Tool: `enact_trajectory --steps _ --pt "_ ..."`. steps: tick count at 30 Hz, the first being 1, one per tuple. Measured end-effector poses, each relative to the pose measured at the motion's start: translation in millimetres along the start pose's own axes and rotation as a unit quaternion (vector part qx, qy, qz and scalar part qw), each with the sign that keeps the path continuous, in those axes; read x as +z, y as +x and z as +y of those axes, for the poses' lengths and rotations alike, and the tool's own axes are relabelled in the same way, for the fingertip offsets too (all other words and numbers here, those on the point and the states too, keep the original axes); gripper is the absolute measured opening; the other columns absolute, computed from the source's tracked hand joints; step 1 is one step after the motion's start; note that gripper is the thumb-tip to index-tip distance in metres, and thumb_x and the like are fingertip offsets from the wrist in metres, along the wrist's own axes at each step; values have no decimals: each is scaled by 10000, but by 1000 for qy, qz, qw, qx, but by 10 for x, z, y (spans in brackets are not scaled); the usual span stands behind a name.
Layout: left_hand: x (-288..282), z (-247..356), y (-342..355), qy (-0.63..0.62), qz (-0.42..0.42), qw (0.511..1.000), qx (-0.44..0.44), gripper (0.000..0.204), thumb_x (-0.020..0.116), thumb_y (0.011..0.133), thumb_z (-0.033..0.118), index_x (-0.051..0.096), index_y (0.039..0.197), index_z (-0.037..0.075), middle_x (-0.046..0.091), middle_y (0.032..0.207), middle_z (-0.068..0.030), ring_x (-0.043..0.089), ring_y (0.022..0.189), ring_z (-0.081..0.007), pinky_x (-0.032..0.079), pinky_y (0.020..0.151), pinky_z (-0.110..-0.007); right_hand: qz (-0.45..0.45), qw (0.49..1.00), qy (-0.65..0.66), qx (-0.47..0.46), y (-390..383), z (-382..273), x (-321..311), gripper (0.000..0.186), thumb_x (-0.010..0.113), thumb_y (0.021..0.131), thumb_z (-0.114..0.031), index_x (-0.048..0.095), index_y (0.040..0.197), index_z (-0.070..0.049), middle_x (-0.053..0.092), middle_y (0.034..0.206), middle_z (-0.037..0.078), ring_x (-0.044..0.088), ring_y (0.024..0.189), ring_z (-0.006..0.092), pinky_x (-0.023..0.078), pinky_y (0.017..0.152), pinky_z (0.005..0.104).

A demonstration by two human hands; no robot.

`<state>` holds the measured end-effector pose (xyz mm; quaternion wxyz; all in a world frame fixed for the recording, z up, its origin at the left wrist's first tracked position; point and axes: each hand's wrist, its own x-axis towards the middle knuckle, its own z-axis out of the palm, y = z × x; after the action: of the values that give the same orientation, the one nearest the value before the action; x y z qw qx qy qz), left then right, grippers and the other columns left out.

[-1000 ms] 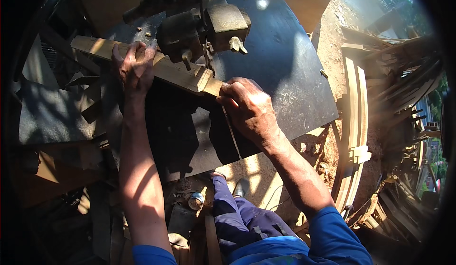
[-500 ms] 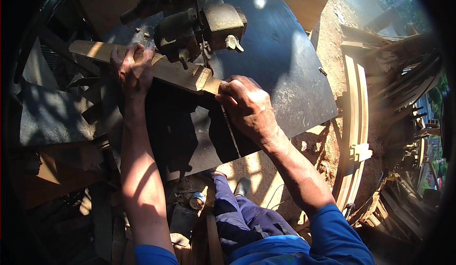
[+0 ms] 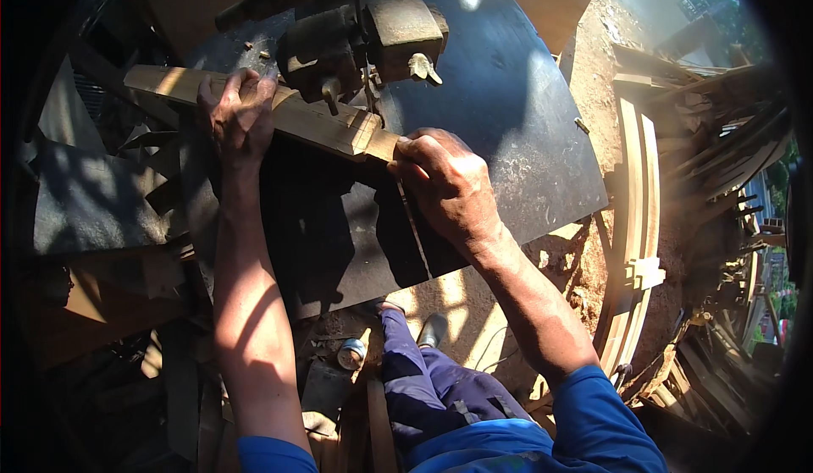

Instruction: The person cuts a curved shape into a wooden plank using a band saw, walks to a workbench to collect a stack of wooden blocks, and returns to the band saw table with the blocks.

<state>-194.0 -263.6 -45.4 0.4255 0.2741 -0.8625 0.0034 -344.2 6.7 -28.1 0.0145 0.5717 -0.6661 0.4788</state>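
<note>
Setting: outdoor band-saw bench in hard sun, seen from above — dark steel table [image 3: 517, 126], sawdust-covered ground below.
Wood strip: long pale strip [image 3: 296, 117] laid flat across the table, running from upper left down to the right, its near end at the saw's blade guide [image 3: 356, 41]; kept flat, by the look of it, so the cut runs true.
Left hand: left hand [image 3: 239, 117] draped over the strip on the far-left side of the blade, fingers curled together and clamped on the wood — pressing it down to the table and steadying the long free end.
Right hand: right hand [image 3: 445, 181] at the strip's right end, just beside the blade, fingers bunched and closed on the end of the wood; placed there to feed and steer while staying clear of the blade line.
Blade: thin vertical band barely visible under the guide; exact contact with the wood hard to tell in the shadow.
Table slot: narrow slit [image 3: 415, 227] running toward the body, under the right wrist.
Around: curved wooden frame pieces [image 3: 635, 236] stacked at right; blue trouser leg [image 3: 423, 380] and a shoe below the table edge.
</note>
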Motion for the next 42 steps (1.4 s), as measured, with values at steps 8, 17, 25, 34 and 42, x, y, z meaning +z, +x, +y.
enact_trajectory --steps 8,17,25,34,42 --pt "51 -98 30 -80 -61 990 -96 437 651 927 466 721 1103 72 753 1053 -116 609 1142 -287 212 1233 -423 -3 1000 3 5 -1 15 -8 161 738 843 -53 601 927 -61 619 862 130 658 821 357 540 715 443" --pt "-31 0 56 -55 -68 987 -133 343 611 950 454 764 1044 160 733 1117 -81 611 1145 -293 211 1230 -457 -3 1000 -25 9 12 31 -6 221 818 828 -70 662 982 -37 707 913 120 721 836 301 586 728 364" --pt "39 -16 46 -2 -32 996 -89 289 591 981 403 767 1046 184 724 1127 -78 672 1075 -274 195 1234 -482 -3 999 2 35 7 13 14 121 730 866 -81 636 939 -63 647 885 135 673 843 364 552 721 439" --pt "6 -164 18 118 -61 984 119 203 570 974 255 752 942 172 716 1082 -79 703 998 -244 230 1201 -547 -4 999 5 36 -16 23 4 144 725 866 -88 631 972 -66 619 913 146 660 863 371 543 736 454" --pt "28 -156 -27 12 -24 1000 -8 247 550 970 239 735 905 90 723 1076 -70 676 1015 -267 250 1182 -475 3 999 12 39 -25 41 -1 154 701 882 -99 621 1000 -43 617 933 177 659 880 389 543 758 466"
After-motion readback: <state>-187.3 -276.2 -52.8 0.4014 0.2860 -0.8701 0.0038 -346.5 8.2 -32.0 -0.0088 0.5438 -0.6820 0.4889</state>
